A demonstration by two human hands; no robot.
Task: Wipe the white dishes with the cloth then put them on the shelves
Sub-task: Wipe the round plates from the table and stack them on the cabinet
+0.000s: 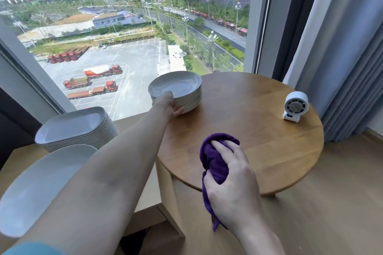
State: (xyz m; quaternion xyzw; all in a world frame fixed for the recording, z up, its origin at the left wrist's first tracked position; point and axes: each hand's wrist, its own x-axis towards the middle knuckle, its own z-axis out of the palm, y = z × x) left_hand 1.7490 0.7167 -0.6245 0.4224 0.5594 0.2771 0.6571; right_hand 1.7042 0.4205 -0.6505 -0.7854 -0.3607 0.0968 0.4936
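Note:
A stack of several round white dishes (pixel 182 87) stands at the far left edge of the round wooden table (pixel 259 130). My left hand (pixel 167 104) reaches out to it and grips the near rim of the stack, thumb on the top dish and fingers against the lower ones. My right hand (pixel 232 174) holds a bunched purple cloth (pixel 215 159) over the near edge of the table. A second stack of rounded-rectangular white dishes (pixel 76 126) and a single large white dish (pixel 41 186) sit on the wooden ledge at the left.
A small white fan (pixel 295 105) stands at the table's right side. A big window (pixel 124 27) is behind the table, grey curtains (pixel 352 68) hang at the right. A wooden ledge (pixel 18 161) runs under the left dishes.

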